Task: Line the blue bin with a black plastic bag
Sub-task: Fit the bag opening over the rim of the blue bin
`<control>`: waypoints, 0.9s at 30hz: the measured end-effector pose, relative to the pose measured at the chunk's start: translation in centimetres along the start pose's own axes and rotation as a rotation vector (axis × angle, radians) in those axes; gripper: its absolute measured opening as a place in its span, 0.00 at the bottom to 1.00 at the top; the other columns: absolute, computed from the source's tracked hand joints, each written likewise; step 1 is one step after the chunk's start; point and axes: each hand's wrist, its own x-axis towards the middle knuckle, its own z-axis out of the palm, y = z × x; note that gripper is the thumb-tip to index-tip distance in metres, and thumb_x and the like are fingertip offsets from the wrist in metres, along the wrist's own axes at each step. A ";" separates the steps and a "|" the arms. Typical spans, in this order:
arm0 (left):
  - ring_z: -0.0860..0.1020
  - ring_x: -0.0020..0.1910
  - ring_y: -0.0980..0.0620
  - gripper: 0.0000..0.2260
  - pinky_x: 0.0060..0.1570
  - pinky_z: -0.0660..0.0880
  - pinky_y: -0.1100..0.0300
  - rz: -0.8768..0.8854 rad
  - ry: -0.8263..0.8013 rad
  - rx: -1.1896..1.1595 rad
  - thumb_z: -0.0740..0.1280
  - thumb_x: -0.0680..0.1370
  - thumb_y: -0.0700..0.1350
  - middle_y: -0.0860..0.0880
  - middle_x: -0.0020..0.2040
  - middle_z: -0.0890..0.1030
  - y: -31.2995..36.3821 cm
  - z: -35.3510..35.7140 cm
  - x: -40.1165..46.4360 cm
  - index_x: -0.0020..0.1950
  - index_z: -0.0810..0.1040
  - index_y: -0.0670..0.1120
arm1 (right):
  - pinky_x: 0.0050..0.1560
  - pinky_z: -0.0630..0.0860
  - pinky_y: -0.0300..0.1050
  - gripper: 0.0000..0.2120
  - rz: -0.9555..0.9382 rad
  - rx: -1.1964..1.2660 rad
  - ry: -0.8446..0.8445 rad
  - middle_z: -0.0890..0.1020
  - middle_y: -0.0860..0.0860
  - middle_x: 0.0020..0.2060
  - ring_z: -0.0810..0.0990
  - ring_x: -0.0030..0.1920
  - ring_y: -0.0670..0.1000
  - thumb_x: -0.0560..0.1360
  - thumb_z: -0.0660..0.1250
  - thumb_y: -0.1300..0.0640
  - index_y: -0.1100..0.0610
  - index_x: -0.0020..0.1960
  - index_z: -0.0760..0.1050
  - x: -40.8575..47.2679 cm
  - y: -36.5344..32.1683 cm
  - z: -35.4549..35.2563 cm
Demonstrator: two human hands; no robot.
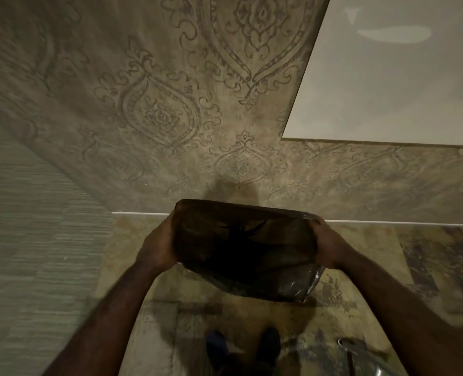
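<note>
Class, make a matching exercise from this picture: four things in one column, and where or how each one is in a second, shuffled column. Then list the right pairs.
Things
1. black plastic bag
2. left hand
3. right hand
4. patterned wall

Place or state
A. grips the bag's right edge
B. behind, beyond the bag
C. held open between both hands
D. grips the bag's left edge

Pairs: 1-C, 2-D, 3-A, 4-B

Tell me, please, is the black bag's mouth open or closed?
Open: the left hand and right hand pull the bag apart, showing its dark inside.
</note>
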 end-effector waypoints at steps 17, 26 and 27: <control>0.77 0.61 0.50 0.23 0.54 0.73 0.61 -0.057 -0.098 -0.052 0.58 0.81 0.54 0.52 0.68 0.76 -9.2 16.0 3.9 0.76 0.57 0.61 | 0.64 0.73 0.63 0.16 0.183 0.407 -0.115 0.84 0.55 0.53 0.82 0.56 0.58 0.78 0.57 0.39 0.44 0.55 0.80 7.6 6.4 19.0; 0.60 0.68 0.63 0.34 0.65 0.61 0.67 0.008 -0.124 -0.024 0.65 0.78 0.47 0.62 0.73 0.53 -16.1 21.5 8.4 0.79 0.49 0.55 | 0.60 0.77 0.56 0.29 0.243 0.314 -0.188 0.79 0.50 0.57 0.79 0.57 0.53 0.65 0.64 0.27 0.43 0.59 0.71 13.0 11.7 23.5; 0.60 0.68 0.63 0.33 0.64 0.61 0.67 0.008 -0.124 -0.018 0.65 0.79 0.47 0.62 0.72 0.54 -16.9 22.2 8.8 0.78 0.50 0.54 | 0.60 0.77 0.55 0.23 0.247 0.283 -0.208 0.78 0.50 0.58 0.78 0.57 0.52 0.71 0.66 0.37 0.45 0.62 0.69 13.6 11.6 23.9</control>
